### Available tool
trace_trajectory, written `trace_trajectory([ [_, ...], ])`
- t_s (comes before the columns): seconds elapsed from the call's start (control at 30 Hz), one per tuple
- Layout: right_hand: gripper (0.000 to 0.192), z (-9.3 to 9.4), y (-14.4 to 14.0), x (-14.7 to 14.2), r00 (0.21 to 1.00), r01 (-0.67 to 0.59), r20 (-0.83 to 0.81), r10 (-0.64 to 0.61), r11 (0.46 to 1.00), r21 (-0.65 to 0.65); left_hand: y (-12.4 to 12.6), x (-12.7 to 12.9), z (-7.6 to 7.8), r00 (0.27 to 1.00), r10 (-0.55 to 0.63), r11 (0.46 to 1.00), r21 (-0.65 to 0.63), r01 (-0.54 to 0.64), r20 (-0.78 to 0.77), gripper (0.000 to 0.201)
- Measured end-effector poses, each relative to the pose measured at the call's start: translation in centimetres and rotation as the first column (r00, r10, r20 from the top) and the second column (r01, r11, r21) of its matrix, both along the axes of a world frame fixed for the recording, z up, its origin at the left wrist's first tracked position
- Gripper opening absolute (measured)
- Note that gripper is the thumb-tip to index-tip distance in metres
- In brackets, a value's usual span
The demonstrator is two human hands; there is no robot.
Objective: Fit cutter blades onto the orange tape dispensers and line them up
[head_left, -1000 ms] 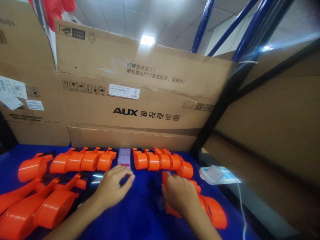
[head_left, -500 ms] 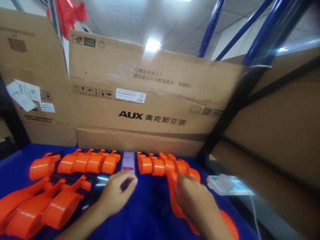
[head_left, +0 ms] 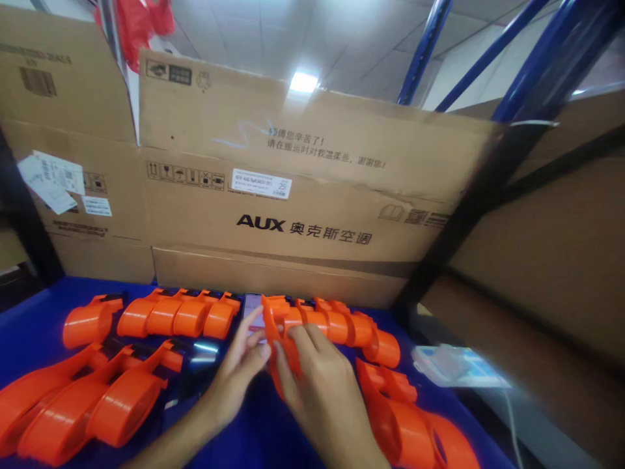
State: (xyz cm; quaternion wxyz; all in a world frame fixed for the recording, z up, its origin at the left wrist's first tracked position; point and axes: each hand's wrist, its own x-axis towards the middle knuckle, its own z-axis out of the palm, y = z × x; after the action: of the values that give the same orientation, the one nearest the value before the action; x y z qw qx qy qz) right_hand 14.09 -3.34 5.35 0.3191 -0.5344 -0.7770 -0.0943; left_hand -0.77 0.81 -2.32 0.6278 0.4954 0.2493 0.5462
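My right hand (head_left: pixel 317 384) grips an orange plastic tape dispenser (head_left: pixel 282 342) and holds it upright just above the blue table (head_left: pixel 39 312). On the dispenser's left side, my left hand (head_left: pixel 239 371) pinches its edge with fingertips and thumb. Whether anything small sits between those fingers is hidden. Behind the hands lie two rows of matching orange dispensers, one at the back left (head_left: pixel 180 316) and one at the back right (head_left: pixel 342 326). A phone (head_left: pixel 251 305) lies between them, partly hidden by my left fingers.
More orange dispensers lie at the front left (head_left: pixel 78 404) and front right (head_left: pixel 410 423). Large cardboard boxes (head_left: pixel 303 195) wall off the table's back. A white and blue item (head_left: pixel 454 366) with a cable sits at the right, beyond a black shelf post (head_left: pixel 463 215).
My right hand has lifted one orange dispenser from the right pile and brought it left to the centre. My left hand has moved up to meet it and now pinches its edge.
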Motion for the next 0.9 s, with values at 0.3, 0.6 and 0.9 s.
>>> trace_trajectory([
  [0.3, 0.028, -1.4, 1.2, -0.5, 0.802, -0.486, -0.322, 0.503, 0.863, 0.137, 2.2, -0.5, -0.5, 0.914, 0.375, 0.891, -0.331, -0.309, 0.156, 0.045],
  [0.6, 0.015, -3.7, 2.9, 0.2, 0.878, -0.478, -0.158, 0.452, 0.844, -0.243, 3.7, -3.2, 1.5, 0.841, 0.470, 0.881, -0.204, -0.427, 0.267, 0.027],
  [0.9, 0.028, -4.1, 1.7, -2.8, 0.776, -0.477, 0.116, 0.620, 0.698, -0.534, 3.8, -3.4, 1.7, 0.845, 0.453, 0.891, -0.173, -0.420, 0.283, 0.026],
])
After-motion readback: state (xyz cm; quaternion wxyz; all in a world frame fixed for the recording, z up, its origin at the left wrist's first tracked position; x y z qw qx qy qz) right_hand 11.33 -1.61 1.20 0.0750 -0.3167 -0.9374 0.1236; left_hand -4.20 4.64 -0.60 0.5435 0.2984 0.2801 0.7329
